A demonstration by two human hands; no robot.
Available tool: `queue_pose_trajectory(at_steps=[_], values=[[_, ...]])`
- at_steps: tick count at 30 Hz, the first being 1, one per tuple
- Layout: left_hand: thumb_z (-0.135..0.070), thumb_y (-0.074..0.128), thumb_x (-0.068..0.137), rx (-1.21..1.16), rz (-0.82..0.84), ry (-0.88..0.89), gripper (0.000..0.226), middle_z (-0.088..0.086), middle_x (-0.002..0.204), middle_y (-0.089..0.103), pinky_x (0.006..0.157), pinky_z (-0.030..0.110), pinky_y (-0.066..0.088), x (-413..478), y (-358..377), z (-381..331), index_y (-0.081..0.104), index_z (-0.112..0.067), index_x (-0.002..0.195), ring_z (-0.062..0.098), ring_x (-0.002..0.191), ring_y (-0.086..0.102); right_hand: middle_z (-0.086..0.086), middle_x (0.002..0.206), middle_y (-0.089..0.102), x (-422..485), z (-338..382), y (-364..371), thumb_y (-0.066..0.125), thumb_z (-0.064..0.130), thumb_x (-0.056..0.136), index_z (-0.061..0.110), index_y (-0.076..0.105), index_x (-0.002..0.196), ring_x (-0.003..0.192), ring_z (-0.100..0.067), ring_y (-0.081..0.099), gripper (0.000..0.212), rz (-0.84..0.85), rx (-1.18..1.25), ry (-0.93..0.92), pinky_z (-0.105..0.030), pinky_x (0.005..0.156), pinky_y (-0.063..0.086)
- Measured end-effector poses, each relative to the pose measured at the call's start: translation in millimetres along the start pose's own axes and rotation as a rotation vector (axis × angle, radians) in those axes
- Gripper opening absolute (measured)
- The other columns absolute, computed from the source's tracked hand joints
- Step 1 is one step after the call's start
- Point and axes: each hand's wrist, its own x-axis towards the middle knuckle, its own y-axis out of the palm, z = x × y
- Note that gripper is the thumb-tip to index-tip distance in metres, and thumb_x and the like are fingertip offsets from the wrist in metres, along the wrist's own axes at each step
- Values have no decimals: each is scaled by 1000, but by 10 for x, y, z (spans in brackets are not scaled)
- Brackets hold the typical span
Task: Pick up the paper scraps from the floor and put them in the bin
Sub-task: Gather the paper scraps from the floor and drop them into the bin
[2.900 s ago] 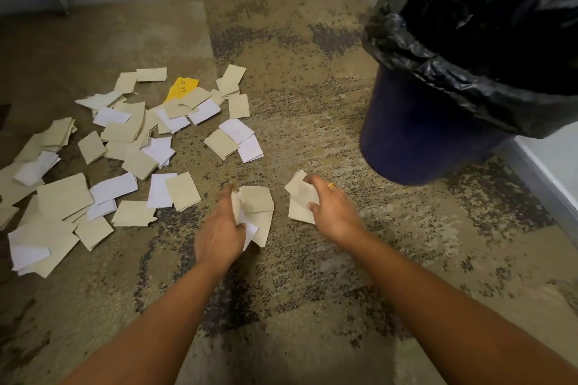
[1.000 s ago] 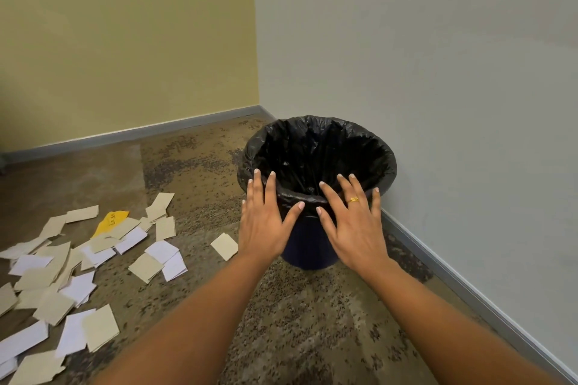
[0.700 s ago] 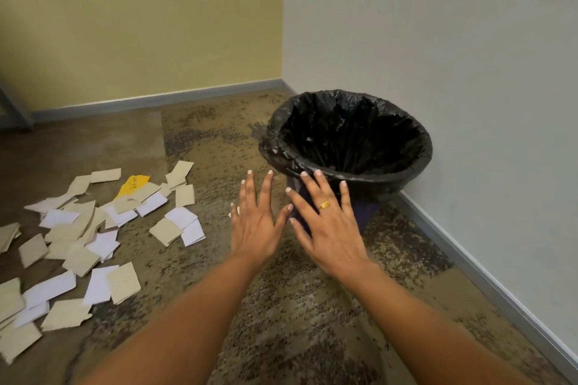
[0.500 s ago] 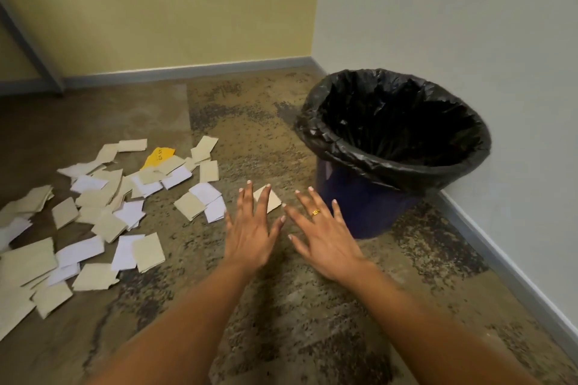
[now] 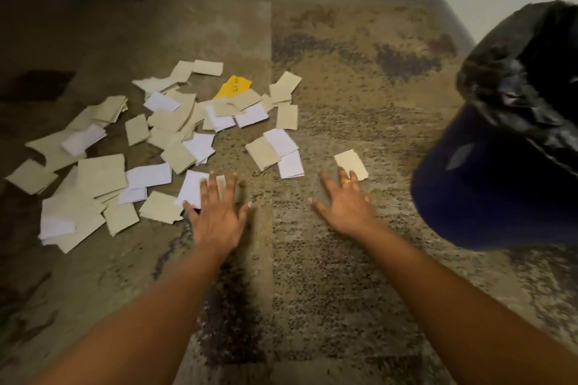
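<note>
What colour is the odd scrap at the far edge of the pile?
Yellow scrap, seen in the head view.

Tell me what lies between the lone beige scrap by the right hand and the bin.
Only bare carpet lies between the beige scrap and the bin, in the head view.

The paper scraps (image 5: 175,137) looked matt, some torn-edged. The bin (image 5: 488,184) was smooth dark plastic, its black liner (image 5: 525,78) glossy and crinkled. The carpet (image 5: 344,275) looked rough and mottled.
</note>
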Motion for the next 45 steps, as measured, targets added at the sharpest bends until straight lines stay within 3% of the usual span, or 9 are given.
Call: queue_pose_trajectory(at_steps=[3, 6, 11, 19, 25, 30, 37, 40, 45], values=[[-64, 31, 88, 26, -79, -86, 72, 9, 158, -8, 108, 65, -4, 144, 41, 272, 9, -32, 148, 27, 144, -12, -9, 157, -9, 334, 111, -45, 45, 51, 92, 30, 8, 149, 144, -28, -6, 71, -116, 131, 94, -58, 111, 9], [-68, 34, 85, -24, -58, -178, 76, 9, 157, -9, 107, 66, -5, 255, 84, 480, 9, -33, 148, 32, 143, -13, -12, 157, -8, 620, 90, -73, 45, 57, 90, 27, 12, 149, 144, -31, -8, 74, -202, 43, 209, -61, 110, 6], [-66, 24, 87, 30, -58, -190, 73, 10, 157, -10, 110, 61, -5, 282, 212, 614, 3, -32, 149, 31, 144, -12, -16, 156, -8, 889, 51, 116, 38, 74, 81, 34, 14, 148, 143, -35, -12, 82, -78, 149, 358, -64, 109, 0], [-70, 18, 86, 8, -115, -194, 74, 3, 158, -2, 109, 62, -6, 239, 257, 614, 7, -34, 149, 24, 145, -7, -7, 158, 1, 772, 640, 511, 34, 75, 81, 37, 17, 146, 145, -26, -4, 77, -119, 79, -138, -61, 108, -9], [-81, 0, 71, 35, -128, -238, 88, 1, 158, -4, 103, 70, -6, 297, 281, 625, 4, -37, 147, 22, 145, -10, -2, 136, 45, 751, 1005, 496, 42, 62, 88, 30, 43, 133, 126, -24, 35, 55, -281, 72, -341, -46, 99, 26], [-79, 0, 71, 29, -104, -242, 87, 0, 158, -6, 104, 70, -4, 291, 303, 643, 1, -37, 147, 22, 145, -9, -6, 148, 28, 1246, 1053, 223, 44, 57, 89, 29, 44, 131, 135, -27, 24, 50, -367, 63, -199, -49, 104, 24], [-75, 0, 74, 37, -106, -227, 83, -1, 158, -5, 105, 69, -8, 309, 302, 671, 1, -36, 148, 22, 145, -11, -11, 157, 1, 1974, 834, -121, 50, 65, 82, 36, 28, 142, 144, -32, -4, 70, -153, 129, 27, -65, 109, 8], [-74, 4, 77, 33, -123, -220, 82, 0, 158, -1, 105, 69, -6, 315, 306, 679, 5, -34, 148, 22, 145, -8, -10, 158, -4, 2041, 833, -44, 38, 74, 81, 40, 20, 145, 143, -35, -7, 75, -20, 50, 4, -66, 107, -1], [-71, 9, 79, 16, -138, -210, 80, 3, 158, 8, 105, 67, -6, 324, 310, 672, 12, -30, 148, 23, 146, 0, -7, 158, -2, 1670, 925, 335, 29, 74, 84, 38, 20, 146, 144, -29, -10, 72, -151, 0, -214, -58, 110, -10]])
